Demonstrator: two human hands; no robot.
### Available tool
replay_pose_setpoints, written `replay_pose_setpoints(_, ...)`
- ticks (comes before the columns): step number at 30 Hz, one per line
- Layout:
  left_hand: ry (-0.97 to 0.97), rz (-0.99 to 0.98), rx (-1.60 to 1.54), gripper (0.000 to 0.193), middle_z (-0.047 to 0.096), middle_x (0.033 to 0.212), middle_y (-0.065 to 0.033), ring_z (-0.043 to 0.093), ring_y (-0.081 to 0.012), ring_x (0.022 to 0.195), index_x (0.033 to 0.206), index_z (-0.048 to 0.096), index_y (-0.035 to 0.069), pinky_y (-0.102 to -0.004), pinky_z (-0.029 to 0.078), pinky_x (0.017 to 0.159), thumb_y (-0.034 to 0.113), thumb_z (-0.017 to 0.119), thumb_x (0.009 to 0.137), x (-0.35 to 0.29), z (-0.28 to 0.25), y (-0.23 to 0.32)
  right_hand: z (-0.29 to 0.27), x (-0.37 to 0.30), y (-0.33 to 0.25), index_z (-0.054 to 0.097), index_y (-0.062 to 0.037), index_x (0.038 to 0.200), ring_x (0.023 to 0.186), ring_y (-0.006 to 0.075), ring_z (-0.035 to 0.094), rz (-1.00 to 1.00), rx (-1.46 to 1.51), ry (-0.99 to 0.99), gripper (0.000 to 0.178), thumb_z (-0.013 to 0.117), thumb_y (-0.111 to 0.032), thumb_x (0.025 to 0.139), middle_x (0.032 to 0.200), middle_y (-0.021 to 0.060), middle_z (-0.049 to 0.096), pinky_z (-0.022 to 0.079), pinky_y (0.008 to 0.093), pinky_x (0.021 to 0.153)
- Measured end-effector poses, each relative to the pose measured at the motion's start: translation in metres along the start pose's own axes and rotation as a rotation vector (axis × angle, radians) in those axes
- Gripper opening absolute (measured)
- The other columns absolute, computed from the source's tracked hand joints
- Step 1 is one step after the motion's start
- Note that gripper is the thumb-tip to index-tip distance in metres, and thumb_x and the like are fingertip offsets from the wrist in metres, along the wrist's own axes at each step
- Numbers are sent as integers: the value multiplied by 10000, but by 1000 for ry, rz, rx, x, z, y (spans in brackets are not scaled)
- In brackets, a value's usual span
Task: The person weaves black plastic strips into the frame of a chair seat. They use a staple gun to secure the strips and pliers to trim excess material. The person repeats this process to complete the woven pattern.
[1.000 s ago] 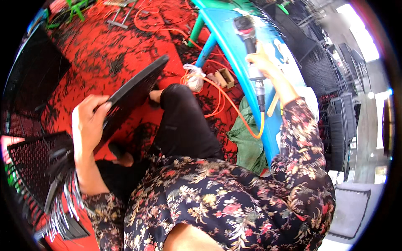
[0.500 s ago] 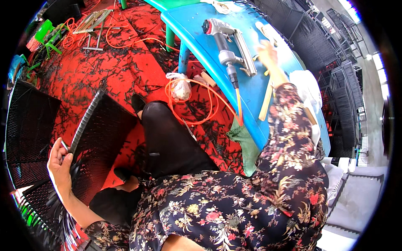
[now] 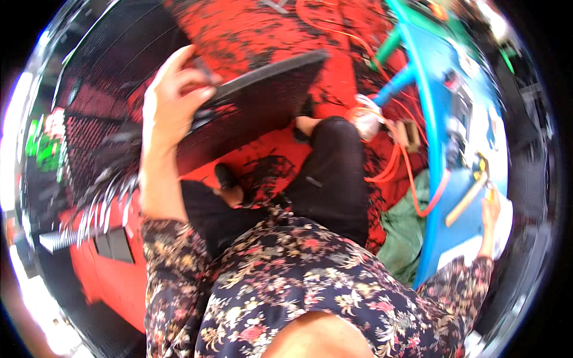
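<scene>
At the left, my left hand (image 3: 173,104) is closed, thumb against fingers, beside the upper edge of a black woven panel (image 3: 256,89). A small dark, blurred piece shows at its fingertips; its kind is unclear. On the blue table (image 3: 431,197) at the right, my right hand (image 3: 491,210) has its fingers pressed together at a small yellow-orange thing, too blurred to name. Close to that hand lies a wooden handle (image 3: 465,203) with a yellow and dark part (image 3: 481,166) near its upper end. Farther up the table lies a pneumatic stapler (image 3: 458,119), smeared by motion.
An orange air hose (image 3: 412,179) loops down beside the table. A white plastic bag (image 3: 365,119) and a small cardboard box (image 3: 409,135) sit near the table leg. Green cloth (image 3: 403,238) hangs at the table's side. Black scraps litter the red floor (image 3: 340,77). More black woven work stands far left.
The view has swung left, so the table now sits farther right. My right hand has come back nearer my body, to the yellow-orange thing. The woven panel beside my left hand now leans flatter.
</scene>
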State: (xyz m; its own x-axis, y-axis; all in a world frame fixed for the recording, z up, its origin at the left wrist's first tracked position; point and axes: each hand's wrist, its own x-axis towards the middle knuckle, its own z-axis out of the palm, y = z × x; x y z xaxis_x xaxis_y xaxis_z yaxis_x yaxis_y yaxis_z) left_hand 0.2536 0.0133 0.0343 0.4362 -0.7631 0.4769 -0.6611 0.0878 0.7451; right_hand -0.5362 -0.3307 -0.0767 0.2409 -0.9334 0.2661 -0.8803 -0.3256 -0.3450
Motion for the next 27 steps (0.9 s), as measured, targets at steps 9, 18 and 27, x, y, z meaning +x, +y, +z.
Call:
replay_pose_setpoints(9,66,-43,-10,81,638,722,-20,545,-63,641,860,698,19,-237,425,593,78,691,804,-1,27,31,46,32,-520,615,-17,1078,918,280,643,-1030,292,-51,438,773,-143,689,989,134,651,509,365,837)
replay_pose_setpoints(18,40,2,63,107,691,808,-16,616,-53,750,916,690,4,-209,483,705,-12,660,815,-3,44,33,82,48,-598,627,-61,893,770,282,609,-1343,138,-7,317,722,-294,700,774,99,589,494,395,698)
replay_pose_setpoints(27,33,41,81,96,696,853,-16,621,-60,790,901,696,7,-219,484,716,-5,658,813,-1,48,35,89,53,-609,599,-68,836,750,286,623,-1444,57,13,223,676,-244,724,769,102,589,509,389,676)
